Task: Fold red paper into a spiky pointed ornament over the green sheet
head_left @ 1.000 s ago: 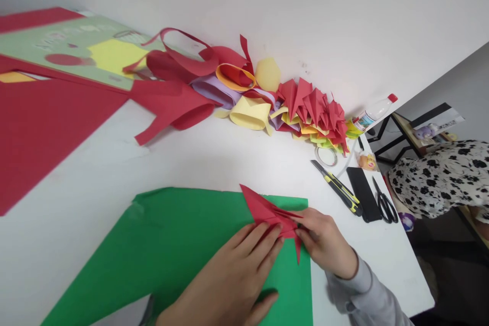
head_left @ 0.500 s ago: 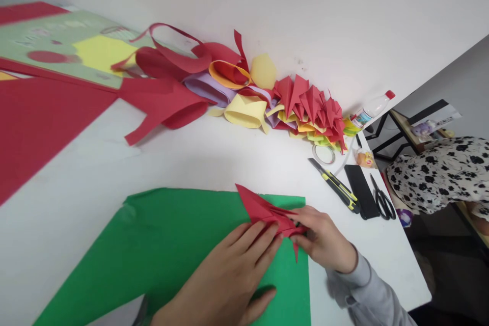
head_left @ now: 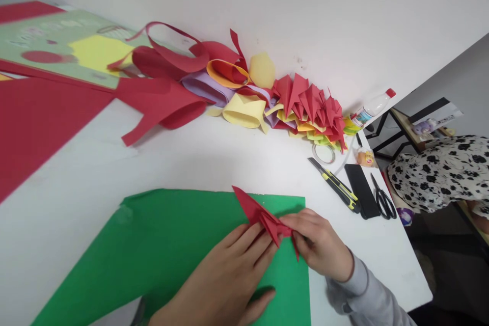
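Note:
A red folded-paper figure (head_left: 249,208) with pointed ends lies over the far edge of a green paper sheet (head_left: 183,239). My left hand (head_left: 229,270) rests on the sheet with fingers outstretched, their tips against the figure's near side and the thumb apart. A folded flap of the figure covers part of those fingertips. At the figure's right end, my right hand (head_left: 321,242) pinches the red paper between thumb and fingers. One narrow red point hangs down beside the right thumb.
Behind stand red folded-paper pieces (head_left: 296,94) and rolled coloured papers (head_left: 244,109). A tape roll (head_left: 314,153), utility knife (head_left: 336,186), black flat object (head_left: 361,191), scissors (head_left: 383,198) and bottle (head_left: 372,109) lie right. Red paper (head_left: 46,127) covers the left. A person (head_left: 443,173) is beyond the table.
A flap of the red figure has swung down toward my left fingertips. My right hand has shifted its pinch slightly along the paper; my left hand has stayed nearly in place.

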Available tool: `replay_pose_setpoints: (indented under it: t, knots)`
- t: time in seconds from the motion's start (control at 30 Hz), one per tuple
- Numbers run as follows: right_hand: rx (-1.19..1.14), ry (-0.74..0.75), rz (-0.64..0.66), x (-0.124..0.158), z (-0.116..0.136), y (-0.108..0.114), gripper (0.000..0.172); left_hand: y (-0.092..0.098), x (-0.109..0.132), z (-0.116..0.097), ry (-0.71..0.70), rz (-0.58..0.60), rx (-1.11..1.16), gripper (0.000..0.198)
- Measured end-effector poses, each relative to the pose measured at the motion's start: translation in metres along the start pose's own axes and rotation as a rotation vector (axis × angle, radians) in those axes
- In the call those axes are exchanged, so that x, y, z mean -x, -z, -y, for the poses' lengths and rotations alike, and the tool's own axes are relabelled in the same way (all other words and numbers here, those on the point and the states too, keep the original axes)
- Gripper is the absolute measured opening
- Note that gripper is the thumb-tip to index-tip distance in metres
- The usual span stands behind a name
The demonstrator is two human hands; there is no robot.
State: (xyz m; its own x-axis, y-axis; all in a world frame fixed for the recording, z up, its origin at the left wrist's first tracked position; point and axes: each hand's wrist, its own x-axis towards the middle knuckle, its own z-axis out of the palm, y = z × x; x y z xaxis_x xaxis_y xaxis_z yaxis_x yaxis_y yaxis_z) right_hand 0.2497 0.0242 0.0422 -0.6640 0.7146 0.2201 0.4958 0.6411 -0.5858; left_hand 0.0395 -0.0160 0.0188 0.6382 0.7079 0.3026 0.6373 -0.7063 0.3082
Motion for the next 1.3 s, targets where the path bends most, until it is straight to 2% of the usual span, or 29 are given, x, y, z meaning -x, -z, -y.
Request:
replay_pose_setpoints:
  t: [0.2, 0.33, 0.5, 0.57, 0.63, 0.7, 0.8, 0.83, 0.93, 1.0, 1.17, 1.3]
  knots:
    - [0.078, 0.031, -0.022, 0.002, -0.004, -0.003, 0.049, -0.005, 0.003, -0.001, -0.035, -0.076, -0.065, 0.046]
    - [0.082, 0.026, -0.048, 0.0, -0.008, -0.003, 0.042, -0.006, 0.005, -0.002, -0.053, -0.104, -0.111, 0.045]
    - [0.086, 0.045, -0.075, -0.001, -0.012, -0.004, 0.037, -0.008, 0.005, -0.006, -0.025, -0.071, -0.068, 0.042]
    - [0.092, 0.06, -0.079, 0.0, -0.013, -0.005, 0.038, -0.008, 0.005, -0.005, -0.023, -0.097, -0.053, 0.036]
    - [0.102, 0.077, -0.08, 0.002, -0.014, -0.006, 0.039, -0.006, 0.005, 0.001, -0.045, -0.152, -0.065, 0.025]
    - [0.139, 0.1, -0.08, 0.004, -0.013, -0.006, 0.037, -0.001, 0.004, 0.01, -0.038, -0.197, -0.109, 0.027]
    - [0.275, 0.147, -0.083, 0.006, -0.009, -0.006, 0.031, 0.01, 0.002, 0.025, 0.062, -0.238, -0.223, 0.029]
    - [0.331, 0.164, -0.079, 0.007, -0.007, -0.006, 0.029, 0.012, 0.001, 0.03, 0.035, -0.246, -0.248, 0.026]
    - [0.473, 0.204, -0.062, 0.007, -0.001, -0.006, 0.025, 0.016, 0.001, 0.037, -0.116, -0.175, -0.256, 0.032]
    - [0.531, 0.232, -0.052, 0.006, 0.002, -0.006, 0.022, 0.015, 0.003, 0.038, -0.165, -0.1, -0.256, 0.037]
    - [0.632, 0.32, 0.0, 0.007, 0.007, -0.008, 0.023, 0.018, 0.004, 0.039, -0.182, 0.016, -0.305, 0.041]
    - [0.698, 0.342, 0.069, 0.009, 0.014, -0.009, 0.029, 0.023, 0.006, 0.038, -0.166, 0.025, -0.408, 0.044]
